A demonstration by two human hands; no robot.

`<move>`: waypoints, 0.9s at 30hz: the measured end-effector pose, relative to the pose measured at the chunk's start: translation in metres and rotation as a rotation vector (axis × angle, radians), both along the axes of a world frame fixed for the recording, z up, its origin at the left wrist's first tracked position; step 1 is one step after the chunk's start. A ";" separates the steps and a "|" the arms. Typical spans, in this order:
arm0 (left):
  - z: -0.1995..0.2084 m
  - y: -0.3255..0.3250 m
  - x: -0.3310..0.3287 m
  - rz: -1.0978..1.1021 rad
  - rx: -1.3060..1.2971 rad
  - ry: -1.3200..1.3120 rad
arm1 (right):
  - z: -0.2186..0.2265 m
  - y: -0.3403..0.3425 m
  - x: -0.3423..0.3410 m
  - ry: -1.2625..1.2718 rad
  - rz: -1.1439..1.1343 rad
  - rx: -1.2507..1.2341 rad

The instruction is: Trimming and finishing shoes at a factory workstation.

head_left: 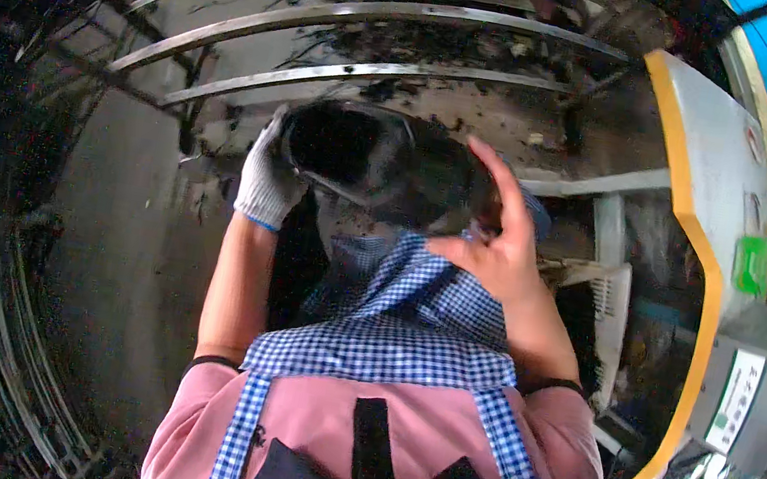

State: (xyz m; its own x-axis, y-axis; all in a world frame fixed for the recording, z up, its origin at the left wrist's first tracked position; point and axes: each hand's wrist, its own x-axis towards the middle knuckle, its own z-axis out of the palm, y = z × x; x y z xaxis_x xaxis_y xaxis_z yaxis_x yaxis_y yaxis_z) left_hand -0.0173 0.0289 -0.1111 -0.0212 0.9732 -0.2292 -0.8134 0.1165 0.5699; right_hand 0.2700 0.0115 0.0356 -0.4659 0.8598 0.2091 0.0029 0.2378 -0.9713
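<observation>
A black, hollow, boot-like thing (440,173) is held across in front of my apron, with its wide dark opening toward the left. My left hand (272,175), in a white knitted glove with a blue cuff, grips the rim of that opening. At the other end my bare right hand (505,240) curves around it, one finger along the far side and the thumb on the near side. Some of the right fingers are hidden behind it. Below it hangs my blue-and-white checked apron (380,351).
A metal rack of long bars (381,11) stands beyond my hands, over a floor with dark scraps. At the right is a white table with a yellow edge (704,263), holding a green container (751,266). More metal rods (13,330) line the left. Something pale and slatted (609,298) sits low at the right.
</observation>
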 end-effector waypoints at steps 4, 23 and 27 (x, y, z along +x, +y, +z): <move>0.000 -0.012 0.015 -0.088 -0.212 -0.169 | 0.000 0.013 0.003 0.122 -0.054 -0.123; 0.039 -0.003 0.015 -0.039 -0.175 0.123 | 0.032 0.037 0.049 0.557 -0.405 0.060; 0.015 0.002 0.010 -0.056 -0.197 0.159 | 0.043 0.086 0.017 0.469 -0.778 0.366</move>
State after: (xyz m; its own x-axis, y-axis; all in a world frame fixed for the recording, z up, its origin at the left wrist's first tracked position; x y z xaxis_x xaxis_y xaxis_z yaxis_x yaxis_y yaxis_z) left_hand -0.0078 0.0304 -0.0964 -0.0190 0.9108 -0.4124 -0.7046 0.2805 0.6519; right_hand 0.2870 0.0976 0.0783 0.4020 0.7371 0.5433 -0.0811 0.6196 -0.7807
